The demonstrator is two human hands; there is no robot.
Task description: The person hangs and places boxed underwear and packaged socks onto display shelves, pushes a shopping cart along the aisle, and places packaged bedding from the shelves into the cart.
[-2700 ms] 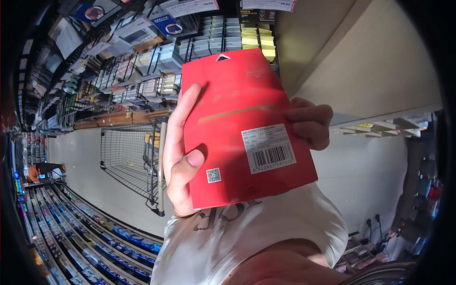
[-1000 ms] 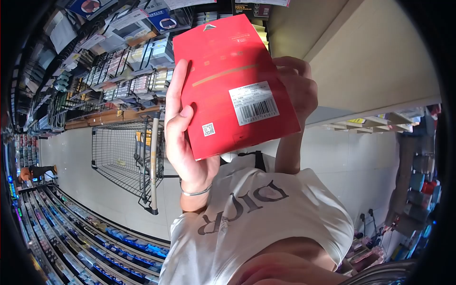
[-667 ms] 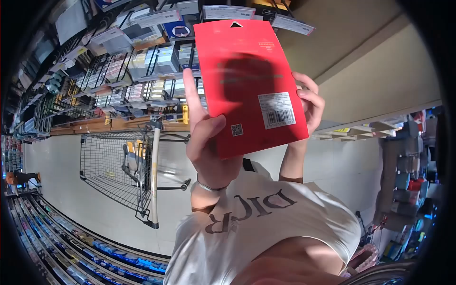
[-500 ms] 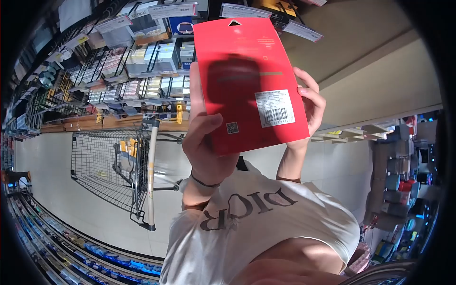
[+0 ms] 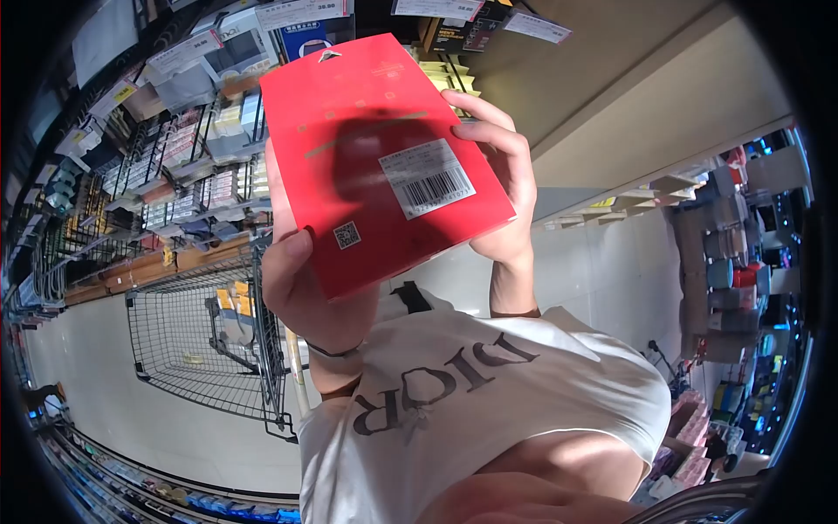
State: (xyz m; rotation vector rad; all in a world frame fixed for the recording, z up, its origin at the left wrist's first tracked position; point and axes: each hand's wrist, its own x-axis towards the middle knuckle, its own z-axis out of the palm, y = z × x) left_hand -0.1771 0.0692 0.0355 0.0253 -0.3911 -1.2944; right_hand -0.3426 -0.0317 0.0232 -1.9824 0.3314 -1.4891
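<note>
A flat red package [image 5: 297,113] is held up in front of my chest, tilted, with its barcode label [image 5: 428,179] and a small QR code facing me. A dark shadow falls across its middle. My left hand [image 5: 301,279] grips the lower left edge, thumb on the front face and the other fingers mostly hidden behind. At the right edge my right hand [image 5: 502,166] holds the package, two fingertips resting near its front edge. A bracelet circles my left wrist.
A wire shopping cart [image 5: 201,341] with a yellow and grey item inside stands at the left. Shelves of boxed goods [image 5: 175,175] with price tags rise behind it. A beige panel [image 5: 628,96] is at the upper right, and more stocked shelves [image 5: 742,279] line the far right.
Both hands and the red package have shifted left in view, and the package has tilted further. The cart's handle is now partly behind my left arm. Both hands keep their hold.
</note>
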